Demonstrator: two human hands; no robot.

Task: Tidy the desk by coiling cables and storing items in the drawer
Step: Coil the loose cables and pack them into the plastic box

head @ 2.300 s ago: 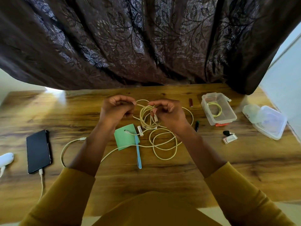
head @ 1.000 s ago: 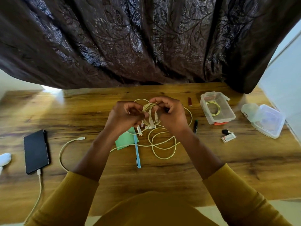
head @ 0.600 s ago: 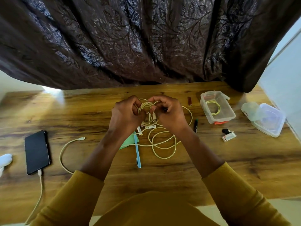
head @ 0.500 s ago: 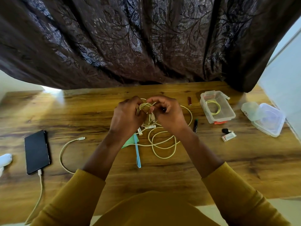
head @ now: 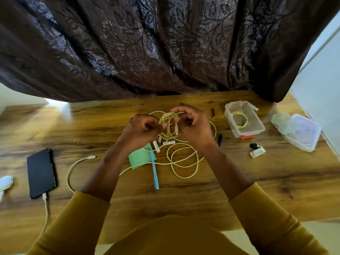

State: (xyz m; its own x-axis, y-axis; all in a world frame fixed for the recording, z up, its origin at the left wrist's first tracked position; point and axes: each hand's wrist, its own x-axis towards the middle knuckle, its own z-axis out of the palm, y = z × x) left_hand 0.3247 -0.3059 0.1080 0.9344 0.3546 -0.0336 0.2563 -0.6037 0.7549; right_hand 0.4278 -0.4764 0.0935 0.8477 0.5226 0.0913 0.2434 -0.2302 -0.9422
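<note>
A tangle of pale yellow cable lies mid-desk, partly wound into a small coil held up between both hands. My right hand grips the coil's right side, a white plug hanging below its fingers. My left hand has its fingers curled at the coil's left side and pinches a strand. Loose loops trail toward me, and one end with a white plug lies to the left. A clear open box at the right holds another coiled yellow cable.
A black phone with a plugged cable lies at the left beside a white object. A green note and blue pen sit under the cables. Lidded clear container, black marker, small items at right. Dark curtain behind.
Both hands came together around the coil and lifted it slightly; my left hand has now drawn a little left and down from the coil's top. Loose loops on the desk hardly shifted.
</note>
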